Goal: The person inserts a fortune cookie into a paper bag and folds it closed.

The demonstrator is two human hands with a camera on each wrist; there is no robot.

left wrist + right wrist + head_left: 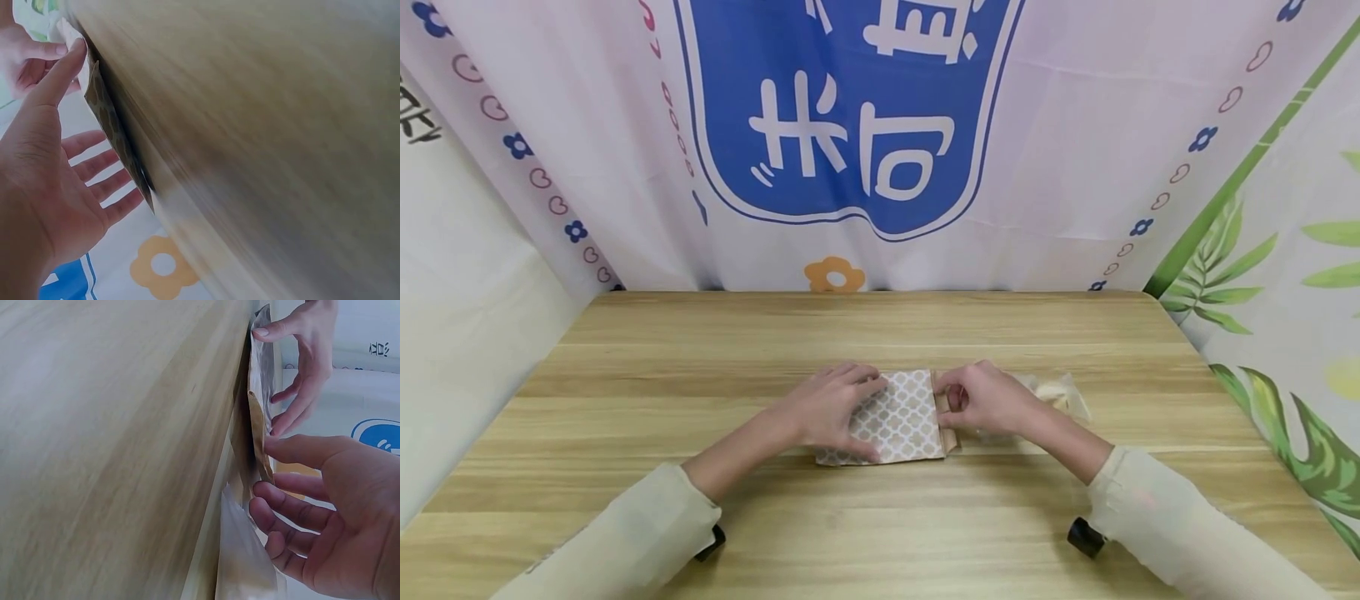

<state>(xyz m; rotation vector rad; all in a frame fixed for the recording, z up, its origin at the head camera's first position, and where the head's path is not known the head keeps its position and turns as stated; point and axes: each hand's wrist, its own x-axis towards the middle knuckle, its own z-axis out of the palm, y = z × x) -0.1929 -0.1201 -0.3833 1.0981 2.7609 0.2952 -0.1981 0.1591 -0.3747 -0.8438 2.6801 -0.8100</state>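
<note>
- Currently, the patterned box (904,417) lies on the table (880,533), beneath the left hand (837,408), whose fingers spread wide across it.
- The right hand (992,400) pinches a brown flap (952,440) at the box's right end.
- Apparently work at that end is under way but unfinished: the flap sticks out, not tucked in.
- A clear bag (1073,398) lies outside the box, beyond the right hand; its contents are unclear.
</note>
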